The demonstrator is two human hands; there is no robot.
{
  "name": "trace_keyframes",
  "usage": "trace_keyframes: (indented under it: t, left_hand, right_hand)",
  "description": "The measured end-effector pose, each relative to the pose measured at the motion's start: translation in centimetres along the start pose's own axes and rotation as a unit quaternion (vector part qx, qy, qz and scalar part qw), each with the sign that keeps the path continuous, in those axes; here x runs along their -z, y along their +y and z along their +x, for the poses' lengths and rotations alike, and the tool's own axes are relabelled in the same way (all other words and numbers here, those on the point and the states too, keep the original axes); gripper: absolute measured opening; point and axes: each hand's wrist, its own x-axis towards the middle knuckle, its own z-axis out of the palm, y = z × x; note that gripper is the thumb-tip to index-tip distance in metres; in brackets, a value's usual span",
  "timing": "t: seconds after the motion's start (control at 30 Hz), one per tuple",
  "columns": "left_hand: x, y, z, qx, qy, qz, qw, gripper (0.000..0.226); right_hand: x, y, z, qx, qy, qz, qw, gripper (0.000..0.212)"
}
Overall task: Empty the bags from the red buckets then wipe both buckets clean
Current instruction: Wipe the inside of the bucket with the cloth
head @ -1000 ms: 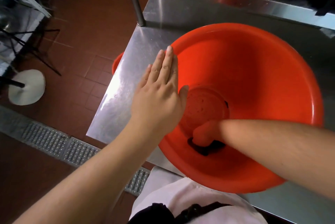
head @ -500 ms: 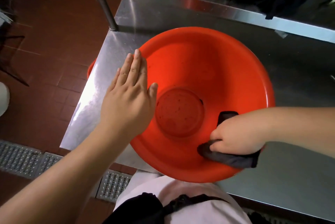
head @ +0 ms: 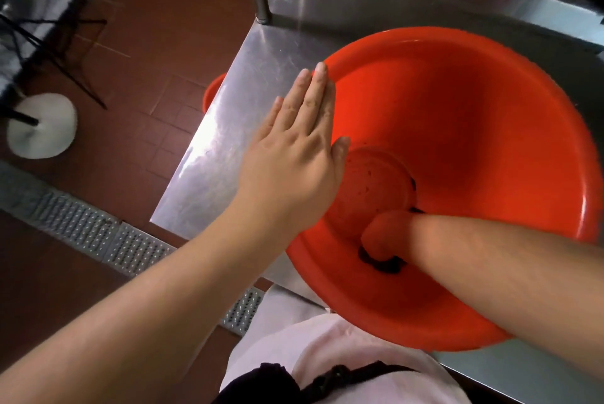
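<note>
A steel table (head: 228, 129) beside a brown tiled floor (head: 147, 44) carries a large red bucket (head: 474, 129) that overhangs its near edge. The person's left hand (head: 294, 155) lies flat, fingers straight, on the bucket's left rim, thumb inside. The right hand (head: 382, 237) reaches deep inside, pressing a dark cloth (head: 385, 264) against the near wall by the base; its fingers are hidden, so the grip cannot be told. A second red bucket (head: 212, 93) peeks out below the table's left edge.
</note>
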Motion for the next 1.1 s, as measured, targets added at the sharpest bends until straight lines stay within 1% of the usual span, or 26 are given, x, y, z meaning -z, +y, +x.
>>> trace_keyframes:
  t: [0.03,0.07,0.1,0.2,0.23,0.33,0.4,0.47,0.53,0.57,0.67,0.77,0.8,0.83,0.87,0.93,0.97,1.03,1.07,1.1]
  left_hand:
    - [0.1,0.0,0.0,0.000,-0.002,0.004,1.000,0.068]
    - [0.1,-0.1,-0.1,0.000,-0.004,0.006,1.000,0.068]
    - [0.1,-0.1,-0.1,0.001,-0.005,0.004,1.000,0.068]
    - [0.1,-0.1,-0.1,-0.002,-0.001,0.002,1.000,0.069]
    - [0.0,-0.2,-0.1,-0.005,-0.001,0.005,1.000,0.069]
    - [-0.2,-0.5,-0.1,-0.008,-0.001,0.011,1.000,0.070]
    - [-0.3,-0.7,0.0,-0.014,0.002,0.013,1.000,0.071]
    - [-0.4,-0.9,0.2,-0.020,0.008,0.009,1.000,0.072]
    - [-0.5,-1.1,0.3,-0.019,0.008,0.006,1.000,0.073]
    - [-0.5,-1.1,0.2,-0.019,0.007,0.006,1.000,0.073]
    - [-0.5,-0.7,0.1,-0.017,0.010,0.007,1.000,0.074]
    - [-0.6,-0.4,0.0,-0.016,0.018,0.013,1.000,0.073]
    - [-0.6,-0.4,0.0,-0.016,0.019,0.014,1.000,0.072]
    - [-0.6,-0.4,0.0,-0.015,0.020,0.016,1.000,0.072]
    - [-0.6,-0.4,-0.1,-0.014,0.020,0.018,1.000,0.072]
    - [-0.6,-0.3,-0.1,-0.008,0.020,0.021,1.000,0.072]
    - [-0.7,-0.2,-0.2,-0.002,0.020,0.021,1.000,0.072]
    - [-0.7,-0.1,-0.2,0.006,0.019,0.022,1.000,0.071]
    - [-0.6,0.0,-0.1,0.006,0.016,0.022,1.000,0.070]
    - [-0.5,0.0,-0.1,0.006,0.014,0.021,1.000,0.070]
  right_hand:
    - [0.2,0.1,-0.1,0.000,-0.008,0.014,1.000,0.021]
    - [0.4,0.2,-0.3,0.002,-0.011,0.039,0.999,0.020]
    - [0.4,0.3,-0.7,0.002,-0.017,0.063,0.998,0.023]
    - [0.3,0.6,-2.7,0.025,-0.092,0.117,0.989,0.034]
    - [0.0,0.6,-3.8,0.025,-0.102,0.128,0.986,0.037]
    - [-0.6,1.7,-8.7,-0.001,-0.084,0.130,0.988,0.039]
    - [-1.1,3.0,-12.9,-0.021,-0.027,0.130,0.991,0.044]
    - [-1.7,4.0,-16.8,-0.031,0.012,0.133,0.991,0.040]
    - [-2.0,5.1,-18.9,-0.045,0.016,0.156,0.987,0.030]
    - [-2.2,5.6,-19.0,-0.053,0.006,0.160,0.986,0.028]
    - [-2.8,6.7,-16.0,-0.031,-0.059,0.130,0.989,0.033]
    - [-2.8,6.6,-10.8,-0.028,-0.099,0.024,0.994,0.031]
    - [-2.8,6.1,-9.0,-0.020,-0.125,-0.010,0.992,0.028]
    - [-2.8,5.7,-7.3,-0.011,-0.151,-0.030,0.988,0.021]
    - [-2.6,5.3,-5.9,-0.010,-0.156,-0.036,0.987,0.010]
    - [-2.2,4.7,-3.2,-0.037,-0.126,-0.008,0.991,0.009]
    - [-2.3,4.4,-2.4,-0.035,-0.118,0.008,0.992,0.010]
    - [-2.0,3.7,-1.3,-0.042,-0.064,0.045,0.996,0.025]
    - [-1.8,3.5,-1.0,-0.055,-0.033,0.087,0.994,0.031]
    - [-1.6,3.4,-1.0,-0.051,-0.011,0.098,0.994,0.032]
